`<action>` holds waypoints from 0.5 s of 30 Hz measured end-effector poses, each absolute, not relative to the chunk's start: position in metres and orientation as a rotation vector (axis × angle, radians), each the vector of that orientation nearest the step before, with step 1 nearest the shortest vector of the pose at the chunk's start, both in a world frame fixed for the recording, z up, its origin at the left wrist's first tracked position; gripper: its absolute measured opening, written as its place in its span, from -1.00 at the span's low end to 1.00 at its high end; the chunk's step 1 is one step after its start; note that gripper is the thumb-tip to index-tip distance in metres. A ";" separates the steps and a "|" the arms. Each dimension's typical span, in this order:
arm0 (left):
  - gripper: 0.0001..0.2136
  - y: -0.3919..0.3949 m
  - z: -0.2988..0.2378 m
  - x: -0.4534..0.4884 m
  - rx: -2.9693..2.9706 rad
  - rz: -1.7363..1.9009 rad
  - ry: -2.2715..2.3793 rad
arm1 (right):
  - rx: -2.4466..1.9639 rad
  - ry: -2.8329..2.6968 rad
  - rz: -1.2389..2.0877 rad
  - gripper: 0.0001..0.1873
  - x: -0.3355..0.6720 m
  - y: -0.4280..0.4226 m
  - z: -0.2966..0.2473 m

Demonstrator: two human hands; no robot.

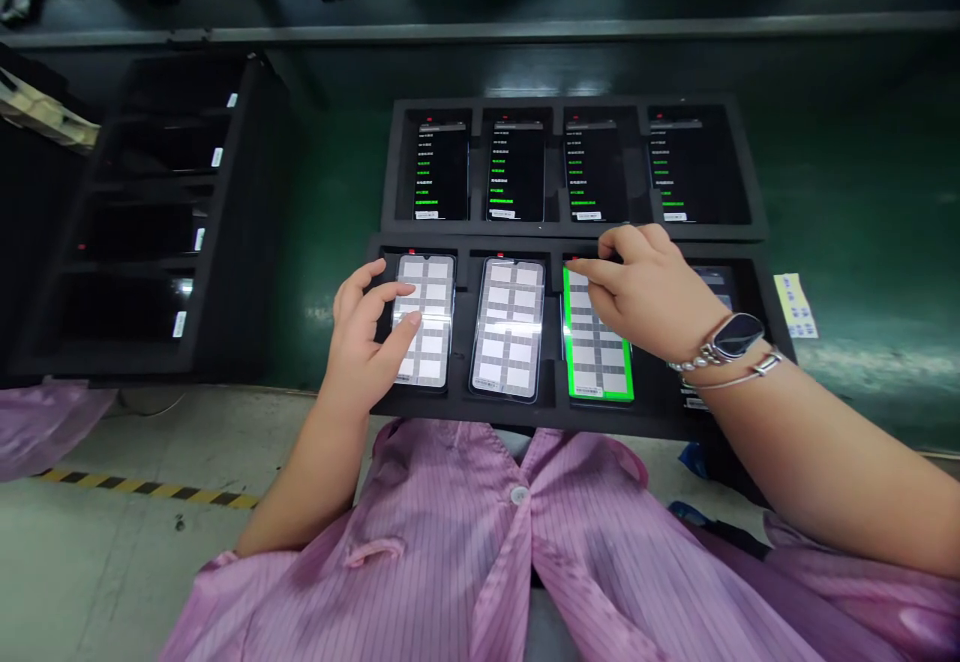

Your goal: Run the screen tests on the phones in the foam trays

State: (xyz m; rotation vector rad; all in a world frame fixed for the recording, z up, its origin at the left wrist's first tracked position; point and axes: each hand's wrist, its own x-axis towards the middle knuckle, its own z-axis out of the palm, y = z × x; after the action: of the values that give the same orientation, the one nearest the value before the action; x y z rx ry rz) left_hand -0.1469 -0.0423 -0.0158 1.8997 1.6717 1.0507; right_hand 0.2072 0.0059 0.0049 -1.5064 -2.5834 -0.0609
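My left hand [367,337] rests its fingertips on the screen of a smartphone [431,342], which shows a grey-and-white grid. My right hand [645,292] touches the top of a third phone [600,357], whose grid has a bright green border. Between them lies a phone [508,329] with a similar grid. A fourth phone [712,287] sits mostly hidden behind my right hand. All lie in a black foam tray [465,415]. Neither hand grips anything.
A second foam tray [570,102] behind holds several phones with dark test screens and green lines. A black slotted rack [172,212] stands at left on the green bench [862,172]. A label sheet [795,304] lies at right. I wear a pink striped smock [517,542].
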 end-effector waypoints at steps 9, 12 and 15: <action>-0.79 -0.037 -0.015 -0.149 1.905 1.018 1.645 | -1.550 -2.422 -0.130 -0.56 0.220 -0.003 0.008; -0.79 -0.037 -0.017 -0.148 1.948 1.072 1.622 | -1.540 -2.463 -0.115 -0.54 0.225 -0.004 0.003; -0.81 -0.039 -0.014 -0.145 1.958 1.095 1.613 | -1.456 -2.485 -0.165 -0.58 0.233 -0.004 -0.011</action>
State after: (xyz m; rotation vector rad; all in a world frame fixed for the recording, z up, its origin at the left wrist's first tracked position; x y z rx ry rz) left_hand -0.1451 -0.0391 -0.0139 1.9578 1.6126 1.0951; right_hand 0.2332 -0.0042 -0.0113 -1.4560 -2.4851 -0.1653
